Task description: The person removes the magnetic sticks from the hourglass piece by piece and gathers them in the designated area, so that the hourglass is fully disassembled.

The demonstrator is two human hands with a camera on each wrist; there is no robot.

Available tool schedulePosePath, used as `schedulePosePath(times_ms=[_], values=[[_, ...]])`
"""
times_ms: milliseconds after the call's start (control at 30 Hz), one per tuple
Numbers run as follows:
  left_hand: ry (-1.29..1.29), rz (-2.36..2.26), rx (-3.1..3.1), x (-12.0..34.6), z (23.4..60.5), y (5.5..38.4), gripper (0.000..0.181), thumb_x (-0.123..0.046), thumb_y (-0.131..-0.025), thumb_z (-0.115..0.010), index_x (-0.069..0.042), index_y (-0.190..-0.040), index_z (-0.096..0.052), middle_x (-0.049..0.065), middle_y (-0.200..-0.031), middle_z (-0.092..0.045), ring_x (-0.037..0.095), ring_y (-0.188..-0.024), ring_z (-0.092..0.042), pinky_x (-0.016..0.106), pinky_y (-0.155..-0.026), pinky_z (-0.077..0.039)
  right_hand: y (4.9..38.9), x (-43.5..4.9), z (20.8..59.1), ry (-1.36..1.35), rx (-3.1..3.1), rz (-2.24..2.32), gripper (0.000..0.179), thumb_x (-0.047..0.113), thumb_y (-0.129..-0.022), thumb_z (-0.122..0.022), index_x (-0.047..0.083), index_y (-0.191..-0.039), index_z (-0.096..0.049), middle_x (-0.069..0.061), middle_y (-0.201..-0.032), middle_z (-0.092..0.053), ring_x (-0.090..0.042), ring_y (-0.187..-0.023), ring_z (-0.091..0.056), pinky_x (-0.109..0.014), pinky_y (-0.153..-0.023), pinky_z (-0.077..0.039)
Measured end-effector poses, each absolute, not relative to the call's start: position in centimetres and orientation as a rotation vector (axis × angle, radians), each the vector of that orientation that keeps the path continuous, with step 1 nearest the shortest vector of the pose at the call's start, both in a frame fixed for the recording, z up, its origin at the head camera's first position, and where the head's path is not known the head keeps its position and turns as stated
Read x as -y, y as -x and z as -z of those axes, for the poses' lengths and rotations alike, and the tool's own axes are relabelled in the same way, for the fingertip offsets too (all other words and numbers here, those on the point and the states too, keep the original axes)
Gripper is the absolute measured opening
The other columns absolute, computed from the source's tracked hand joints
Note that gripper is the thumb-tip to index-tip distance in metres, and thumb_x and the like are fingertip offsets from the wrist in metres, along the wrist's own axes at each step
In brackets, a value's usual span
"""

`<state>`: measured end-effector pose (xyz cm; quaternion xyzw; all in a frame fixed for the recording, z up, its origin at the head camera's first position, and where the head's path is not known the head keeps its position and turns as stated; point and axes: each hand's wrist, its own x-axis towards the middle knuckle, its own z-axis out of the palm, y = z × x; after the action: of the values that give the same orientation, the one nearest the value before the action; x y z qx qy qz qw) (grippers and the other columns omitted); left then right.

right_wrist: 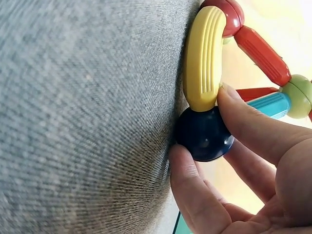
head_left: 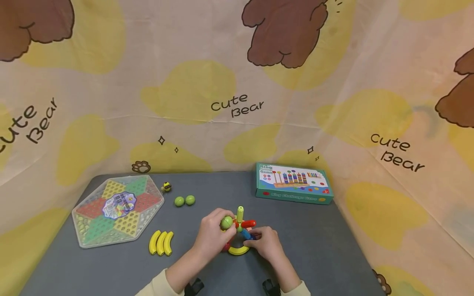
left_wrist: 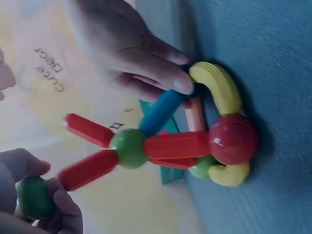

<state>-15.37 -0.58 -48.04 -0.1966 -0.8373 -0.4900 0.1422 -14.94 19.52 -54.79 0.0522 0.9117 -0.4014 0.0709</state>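
Note:
My left hand [head_left: 212, 232] grips a green ball [left_wrist: 35, 197] beside the free end of a red stick [left_wrist: 88, 170]; fingers hide whether they touch. On the mat stands a construction of balls and sticks, with a light green ball [left_wrist: 128, 148] joining several sticks high up. Low on its right side, my right hand [head_left: 268, 244] pinches a dark blue ball [right_wrist: 204, 134]. That ball meets a yellow curved stick [right_wrist: 204, 58] and, in the left wrist view, a blue stick [left_wrist: 161, 112]. A red ball [left_wrist: 233, 139] sits at the base. One light green stick [head_left: 240, 213] points upward.
Left of the hands lie several yellow curved sticks [head_left: 161, 243]. Behind them are two green balls [head_left: 184, 201] and a small yellow-and-black toy [head_left: 167, 187]. A hexagonal game board [head_left: 146, 205] lies far left. A Ring Challenge Game box [head_left: 294, 183] stands back right.

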Motion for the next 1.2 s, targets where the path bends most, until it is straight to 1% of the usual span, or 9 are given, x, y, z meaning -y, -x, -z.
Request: schedulePosePath(times_ms=[100,233,333,400,533,667,800,967,1200], values=[[0.544,1.532,2.370,0.8,47.1,15.1,0.024,-0.008,-0.079,-0.085,-0.017,-0.100,-0.075,-0.004,-0.103,-0.061,0.010,-0.083,-0.060,0.022,-0.070,-0.057,15.0,-19.5,54.9,-0.147,-2.747,1.212,0.035,0.027,-0.075,-0.090,0.009,-0.103,-0.080,-0.003,-0.095,-0.074,-0.016,-0.081,-0.063,-0.032,-0.068,-0.055],[0.535,1.612,2.344,1.5,45.9,15.3,0.037,-0.013,-0.082,-0.085,-0.022,-0.116,-0.075,-0.004,-0.108,-0.055,0.009,-0.084,-0.060,0.025,-0.073,-0.057,15.0,-19.4,55.0,-0.159,-2.737,1.223,0.034,0.026,-0.075,-0.090,0.009,-0.103,-0.080,-0.004,-0.096,-0.075,-0.016,-0.082,-0.063,-0.034,-0.070,-0.056],[0.544,1.585,2.367,2.4,45.6,16.1,0.046,-0.016,-0.084,-0.084,-0.022,-0.127,-0.070,-0.003,-0.110,-0.058,0.009,-0.084,-0.062,0.026,-0.074,-0.057,14.9,-19.3,55.0,-0.171,-2.718,1.238,0.033,0.026,-0.076,-0.090,0.010,-0.103,-0.080,-0.004,-0.097,-0.074,-0.017,-0.082,-0.063,-0.035,-0.071,-0.057],[0.535,1.560,2.402,3.1,45.7,17.0,0.048,-0.017,-0.084,-0.083,-0.021,-0.130,-0.068,-0.002,-0.113,-0.062,0.011,-0.087,-0.064,0.029,-0.077,-0.057,15.0,-19.3,55.0,-0.170,-2.710,1.241,0.033,0.025,-0.076,-0.090,0.010,-0.103,-0.080,-0.004,-0.097,-0.074,-0.017,-0.083,-0.063,-0.034,-0.071,-0.057],[0.467,1.459,2.521,4.9,46.4,20.1,0.043,-0.021,-0.082,-0.085,-0.019,-0.122,-0.068,-0.001,-0.116,-0.069,0.019,-0.099,-0.063,0.040,-0.088,-0.053,15.1,-19.3,54.9,-0.169,-2.703,1.235,0.032,0.025,-0.076,-0.089,0.010,-0.103,-0.080,-0.003,-0.096,-0.073,-0.017,-0.082,-0.062,-0.033,-0.070,-0.056],[0.457,1.357,2.606,6.5,47.0,23.3,0.038,-0.020,-0.079,-0.087,-0.016,-0.113,-0.072,0.003,-0.117,-0.067,0.027,-0.105,-0.063,0.048,-0.090,-0.053,15.1,-19.5,54.7,-0.183,-2.686,1.233,0.033,0.024,-0.077,-0.089,0.009,-0.104,-0.079,-0.003,-0.096,-0.072,-0.017,-0.083,-0.060,-0.033,-0.071,-0.056],[0.517,1.319,2.622,7.6,47.4,25.1,0.039,-0.016,-0.078,-0.088,-0.014,-0.114,-0.075,0.006,-0.119,-0.065,0.029,-0.103,-0.066,0.048,-0.087,-0.055,15.1,-19.5,54.6,-0.197,-2.676,1.231,0.033,0.024,-0.077,-0.089,0.009,-0.105,-0.079,-0.003,-0.097,-0.072,-0.018,-0.083,-0.060,-0.033,-0.071,-0.056],[0.534,1.230,2.664,8.2,48.7,26.5,0.044,-0.017,-0.080,-0.086,-0.013,-0.122,-0.073,0.006,-0.121,-0.069,0.028,-0.103,-0.066,0.047,-0.086,-0.054,15.1,-19.3,54.8,-0.190,-2.683,1.230,0.033,0.025,-0.077,-0.089,0.010,-0.105,-0.079,-0.003,-0.097,-0.072,-0.018,-0.084,-0.060,-0.034,-0.072,-0.056],[0.526,1.172,2.748,8.6,51.5,29.0,0.038,-0.015,-0.081,-0.085,-0.009,-0.116,-0.073,0.009,-0.118,-0.071,0.030,-0.102,-0.066,0.048,-0.087,-0.054,15.1,-19.7,54.9,-0.183,-2.679,1.203,0.036,0.026,-0.078,-0.088,0.011,-0.109,-0.079,-0.003,-0.100,-0.072,-0.017,-0.087,-0.063,-0.034,-0.071,-0.056]])
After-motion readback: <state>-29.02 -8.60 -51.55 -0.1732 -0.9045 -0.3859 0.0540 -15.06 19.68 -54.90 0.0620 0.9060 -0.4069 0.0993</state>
